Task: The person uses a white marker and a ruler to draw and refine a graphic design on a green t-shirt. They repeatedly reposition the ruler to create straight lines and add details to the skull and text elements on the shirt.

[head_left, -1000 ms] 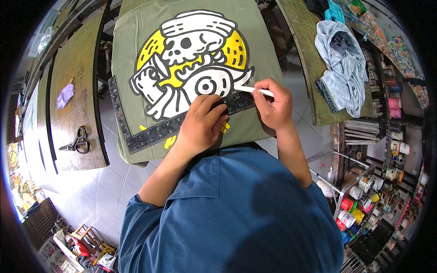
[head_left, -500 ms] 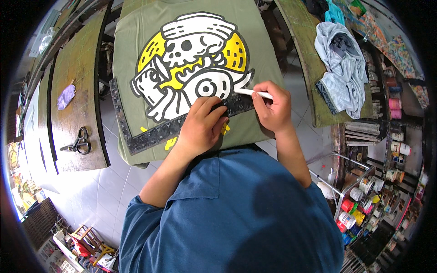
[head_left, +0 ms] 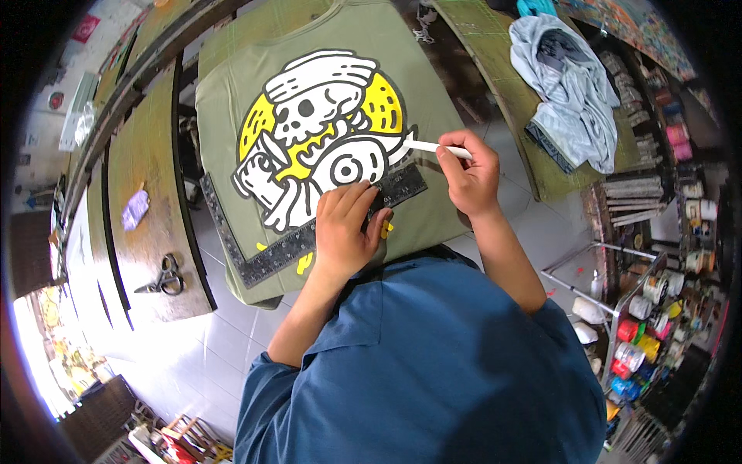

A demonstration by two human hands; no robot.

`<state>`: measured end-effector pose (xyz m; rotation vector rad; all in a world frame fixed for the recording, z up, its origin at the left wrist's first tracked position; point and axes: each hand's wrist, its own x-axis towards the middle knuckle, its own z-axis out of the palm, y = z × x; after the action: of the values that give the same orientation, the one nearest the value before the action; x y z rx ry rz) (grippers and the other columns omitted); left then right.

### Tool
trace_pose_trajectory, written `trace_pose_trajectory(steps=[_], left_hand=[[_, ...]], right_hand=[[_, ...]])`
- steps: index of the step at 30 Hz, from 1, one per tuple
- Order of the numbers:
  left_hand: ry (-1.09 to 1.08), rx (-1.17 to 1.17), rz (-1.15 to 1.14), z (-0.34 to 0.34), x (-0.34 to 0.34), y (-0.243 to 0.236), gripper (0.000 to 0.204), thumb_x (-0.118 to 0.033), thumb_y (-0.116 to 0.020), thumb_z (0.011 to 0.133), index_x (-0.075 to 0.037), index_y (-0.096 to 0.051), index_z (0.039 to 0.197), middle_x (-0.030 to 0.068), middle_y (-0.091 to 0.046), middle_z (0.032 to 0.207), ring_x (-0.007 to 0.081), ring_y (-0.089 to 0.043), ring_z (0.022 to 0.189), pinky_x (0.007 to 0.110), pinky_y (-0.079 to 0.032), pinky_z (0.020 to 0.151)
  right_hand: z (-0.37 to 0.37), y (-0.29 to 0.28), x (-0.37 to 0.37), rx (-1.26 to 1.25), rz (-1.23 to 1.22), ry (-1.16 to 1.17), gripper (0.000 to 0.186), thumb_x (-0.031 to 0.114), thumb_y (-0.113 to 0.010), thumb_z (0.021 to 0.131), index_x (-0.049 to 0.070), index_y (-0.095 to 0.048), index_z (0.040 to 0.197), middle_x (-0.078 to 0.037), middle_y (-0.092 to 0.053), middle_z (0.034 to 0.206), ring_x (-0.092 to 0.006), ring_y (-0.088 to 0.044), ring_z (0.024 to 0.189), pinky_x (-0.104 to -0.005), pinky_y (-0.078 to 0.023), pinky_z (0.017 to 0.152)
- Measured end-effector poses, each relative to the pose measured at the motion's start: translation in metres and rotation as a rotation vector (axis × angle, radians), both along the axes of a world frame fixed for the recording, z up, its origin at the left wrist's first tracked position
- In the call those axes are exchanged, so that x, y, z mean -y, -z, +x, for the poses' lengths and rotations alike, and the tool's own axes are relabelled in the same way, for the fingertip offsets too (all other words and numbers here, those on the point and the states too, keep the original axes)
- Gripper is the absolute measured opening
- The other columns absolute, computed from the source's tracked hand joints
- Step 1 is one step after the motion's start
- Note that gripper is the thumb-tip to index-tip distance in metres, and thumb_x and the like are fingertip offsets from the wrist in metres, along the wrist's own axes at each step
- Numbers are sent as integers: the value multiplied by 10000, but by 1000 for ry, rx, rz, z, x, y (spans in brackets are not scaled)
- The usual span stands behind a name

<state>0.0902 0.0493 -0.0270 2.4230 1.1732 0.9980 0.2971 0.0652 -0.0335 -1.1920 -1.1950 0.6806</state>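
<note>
An olive T-shirt [head_left: 220, 104] lies spread out in front of me, with a large white, black and yellow skull print [head_left: 309, 116] on it. Across the print's lower part rests a black L-shaped ruler [head_left: 406, 185], its short arm running up the left side. My left hand [head_left: 340, 232] presses on the long arm with fingers extended and thumb apart. Pinched in my right hand [head_left: 473, 176] is a slim white pen [head_left: 440, 148]. Its tip meets the print's right edge, above the ruler's right end. My left hand covers the middle of the ruler.
On the left board [head_left: 147, 247] lie black scissors [head_left: 166, 277] and a crumpled lilac cloth [head_left: 135, 210]. A heap of light grey clothing [head_left: 568, 85] covers part of the right board [head_left: 495, 69]. Paint tubs [head_left: 630, 356] and a metal frame [head_left: 618, 309] stand low at the right.
The pen tip has moved up and away from the ruler's edge, toward the print's right-hand point. My left hand stays on the ruler. The whole view has shifted and turned slightly.
</note>
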Motion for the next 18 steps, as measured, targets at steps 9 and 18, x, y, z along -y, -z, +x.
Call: trace_pose_trajectory(steps=[9,18], left_hand=[[-4,38,-212,-1,-7,-8,469,-81,-745,685,-14,-550,1106,142,-578,987,269,-565,893,344,-438,802],[150,46,-464,-4,-10,-27,415,-92,-764,677,-8,-549,1022,150,-556,879,289,-556,785,326,-455,696]], right_hand=[[7,7,-3,-150,40,81,32,45,-606,791,23,-590,775,40,-529,615,-11,-421,525,-198,-300,451],[8,12,-2,-234,25,57,28,53,-602,794,29,-593,782,44,-535,645,-16,-439,553,-200,-318,465]])
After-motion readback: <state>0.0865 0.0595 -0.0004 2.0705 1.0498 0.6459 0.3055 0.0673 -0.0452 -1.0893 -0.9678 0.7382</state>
